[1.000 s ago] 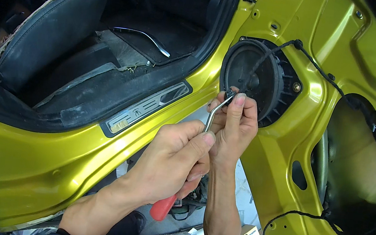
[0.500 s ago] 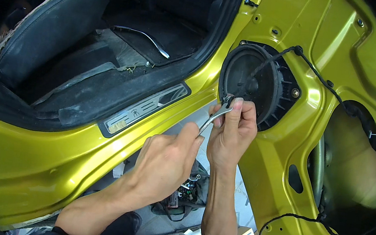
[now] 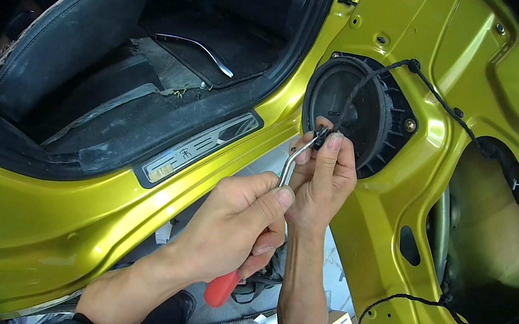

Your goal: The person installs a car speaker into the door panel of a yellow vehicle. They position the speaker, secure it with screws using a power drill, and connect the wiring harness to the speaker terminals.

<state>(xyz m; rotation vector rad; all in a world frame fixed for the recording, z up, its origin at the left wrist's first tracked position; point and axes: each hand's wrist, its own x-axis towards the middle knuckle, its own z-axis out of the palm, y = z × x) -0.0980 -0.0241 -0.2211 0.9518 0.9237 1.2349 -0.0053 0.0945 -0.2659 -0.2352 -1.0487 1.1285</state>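
Just in front of the round black speaker point(image 3: 353, 112), the right hand point(image 3: 324, 185) pinches a small black connector point(image 3: 321, 137); it looks light and brittle, best held by its body. The left hand point(image 3: 236, 223) is closed around a red-handled bent metal pick point(image 3: 290, 162), stiff and thin, tip at the connector.

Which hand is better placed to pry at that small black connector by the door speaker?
Left, probably. The left hand grips the red-handled pry tool, whose bent metal tip already meets the connector. The right hand pinches that connector in front of the speaker, so it is occupied steadying it.
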